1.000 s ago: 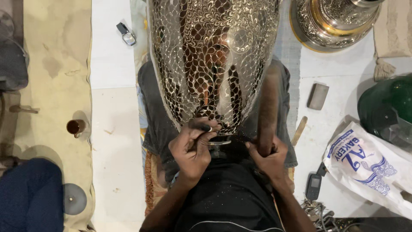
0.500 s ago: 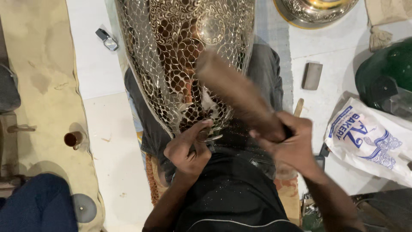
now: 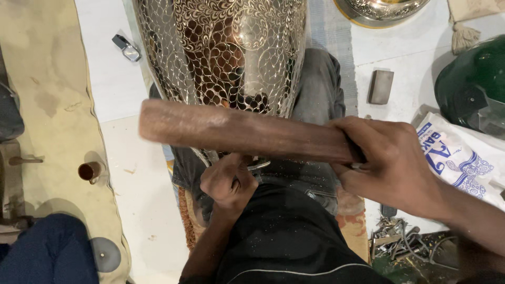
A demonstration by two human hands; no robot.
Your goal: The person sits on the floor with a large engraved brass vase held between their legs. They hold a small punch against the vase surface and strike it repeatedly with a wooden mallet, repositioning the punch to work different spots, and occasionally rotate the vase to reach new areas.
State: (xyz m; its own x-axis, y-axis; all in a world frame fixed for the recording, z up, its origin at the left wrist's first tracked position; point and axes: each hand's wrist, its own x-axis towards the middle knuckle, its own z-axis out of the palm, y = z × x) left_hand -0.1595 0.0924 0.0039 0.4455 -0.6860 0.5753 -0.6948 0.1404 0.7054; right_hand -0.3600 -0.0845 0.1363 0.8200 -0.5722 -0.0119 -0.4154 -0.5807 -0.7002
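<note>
Nearest the camera: dark trousers [image 3: 284, 236] flecked with fine metal shavings, just below the engraved metal vessel [image 3: 226, 52]. Left hand [image 3: 227, 181] at the narrow lower end of the vessel, fingers curled tight around a small tool too hidden to identify, apparently pressed to the metal to keep its tip steady. Right hand [image 3: 389, 160] to the right of the vessel's base, clenched fully around one end of a wooden mallet [image 3: 242, 129]; mallet held level across the front of the vessel, blurred, just above the left hand, probably poised over the tool. Vessel itself lying along the lap, narrow end toward the body, wide patterned body pointing away, seemingly braced there for support. Right of the vessel: printed plastic bag [image 3: 463, 158], small grey block [image 3: 380, 87], green helmet [image 3: 473, 84]. Left of the vessel: small brown cup [image 3: 89, 171] on a beige mat [image 3: 47, 94]. Beyond the vessel, upper right: second brass piece [image 3: 381, 10].
</note>
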